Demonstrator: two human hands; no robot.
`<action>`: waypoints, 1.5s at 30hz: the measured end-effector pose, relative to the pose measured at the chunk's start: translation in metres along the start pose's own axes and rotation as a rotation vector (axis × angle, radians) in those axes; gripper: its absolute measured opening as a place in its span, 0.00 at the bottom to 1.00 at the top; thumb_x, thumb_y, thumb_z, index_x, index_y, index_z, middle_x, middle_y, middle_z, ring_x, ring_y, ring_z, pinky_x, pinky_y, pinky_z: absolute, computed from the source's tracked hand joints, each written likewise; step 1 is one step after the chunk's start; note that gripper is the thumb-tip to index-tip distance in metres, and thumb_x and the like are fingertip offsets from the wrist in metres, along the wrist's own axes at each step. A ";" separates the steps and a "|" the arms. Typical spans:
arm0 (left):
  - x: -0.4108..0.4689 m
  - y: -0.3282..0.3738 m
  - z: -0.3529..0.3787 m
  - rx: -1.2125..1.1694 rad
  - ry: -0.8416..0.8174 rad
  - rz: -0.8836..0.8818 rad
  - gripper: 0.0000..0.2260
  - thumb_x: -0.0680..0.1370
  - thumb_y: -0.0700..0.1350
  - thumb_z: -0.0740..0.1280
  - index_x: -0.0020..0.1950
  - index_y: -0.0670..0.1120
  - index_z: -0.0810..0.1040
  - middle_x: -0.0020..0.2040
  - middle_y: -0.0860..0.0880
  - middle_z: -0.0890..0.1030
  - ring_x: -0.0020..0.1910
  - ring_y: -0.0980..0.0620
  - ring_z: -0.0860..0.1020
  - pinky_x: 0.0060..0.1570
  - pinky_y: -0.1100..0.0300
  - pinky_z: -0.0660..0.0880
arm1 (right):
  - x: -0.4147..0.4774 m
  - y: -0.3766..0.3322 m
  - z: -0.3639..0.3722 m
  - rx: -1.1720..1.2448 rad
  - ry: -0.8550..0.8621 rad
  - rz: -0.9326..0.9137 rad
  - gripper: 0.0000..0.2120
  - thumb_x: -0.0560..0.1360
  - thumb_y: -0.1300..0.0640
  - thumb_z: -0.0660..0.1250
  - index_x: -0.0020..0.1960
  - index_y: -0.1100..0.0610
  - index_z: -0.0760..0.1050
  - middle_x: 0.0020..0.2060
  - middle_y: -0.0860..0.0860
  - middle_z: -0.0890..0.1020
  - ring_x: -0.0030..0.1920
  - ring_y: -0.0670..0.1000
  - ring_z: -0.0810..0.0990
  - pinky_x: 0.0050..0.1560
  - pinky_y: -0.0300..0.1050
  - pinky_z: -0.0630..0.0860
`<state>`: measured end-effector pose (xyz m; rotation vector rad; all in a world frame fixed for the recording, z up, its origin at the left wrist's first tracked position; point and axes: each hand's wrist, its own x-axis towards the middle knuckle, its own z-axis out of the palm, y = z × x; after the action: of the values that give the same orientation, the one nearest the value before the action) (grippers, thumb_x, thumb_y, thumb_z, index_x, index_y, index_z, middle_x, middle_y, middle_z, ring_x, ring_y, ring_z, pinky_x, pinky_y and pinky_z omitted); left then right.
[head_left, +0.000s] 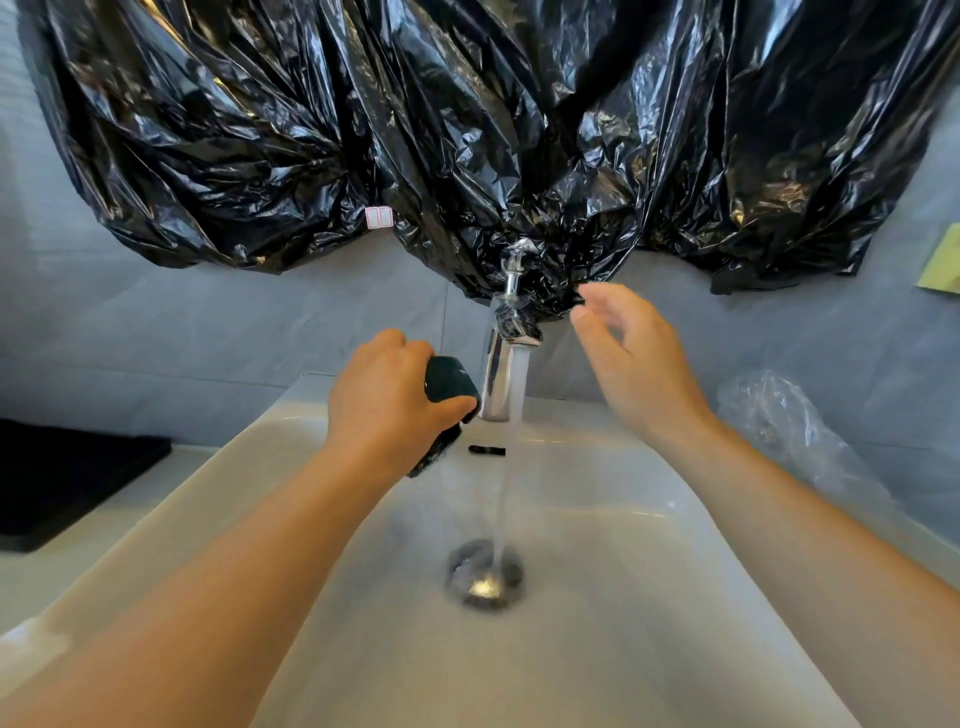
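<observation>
My left hand (387, 400) grips a dark green scouring pad (449, 387), folded, just left of the chrome faucet (500, 379). Water (506, 499) runs from the spout down to the metal drain (485, 574) of the white sink (322, 457). My right hand (631, 358) hovers to the right of the faucet, fingers loosely spread and holding nothing, its fingertips close to the faucet's handle (514, 262) without touching it.
Crumpled black plastic bags (467, 119) hang over the wall above the faucet. A clear plastic bag (795, 431) lies on the right of the counter, a black mat (62, 473) on the left. A dark overflow slot (487, 450) sits in the sink's back wall.
</observation>
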<state>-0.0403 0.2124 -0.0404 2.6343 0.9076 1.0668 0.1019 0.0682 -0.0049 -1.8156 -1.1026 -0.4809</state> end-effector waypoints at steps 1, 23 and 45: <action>0.001 -0.001 -0.002 0.000 0.036 -0.001 0.22 0.72 0.61 0.70 0.56 0.46 0.77 0.48 0.49 0.72 0.50 0.47 0.72 0.44 0.54 0.72 | 0.008 -0.005 -0.001 -0.038 -0.001 -0.048 0.19 0.82 0.52 0.58 0.71 0.55 0.69 0.67 0.50 0.74 0.66 0.47 0.71 0.66 0.42 0.68; 0.006 -0.006 -0.005 -0.175 0.162 -0.086 0.21 0.70 0.60 0.71 0.54 0.47 0.78 0.47 0.50 0.73 0.48 0.50 0.71 0.40 0.57 0.69 | 0.044 -0.030 0.024 -0.159 -0.159 -0.124 0.19 0.82 0.53 0.57 0.72 0.52 0.69 0.63 0.51 0.77 0.56 0.51 0.76 0.58 0.47 0.72; -0.005 0.006 -0.009 -0.471 -0.026 -0.216 0.19 0.72 0.64 0.67 0.42 0.47 0.80 0.38 0.50 0.80 0.39 0.49 0.77 0.36 0.56 0.72 | -0.073 0.011 -0.043 -0.027 -0.188 0.249 0.21 0.80 0.52 0.63 0.72 0.50 0.68 0.69 0.45 0.73 0.68 0.46 0.71 0.66 0.41 0.66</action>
<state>-0.0464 0.2036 -0.0344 2.1114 0.7947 1.0372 0.0789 -0.0055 -0.0405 -2.0203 -0.9795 -0.1812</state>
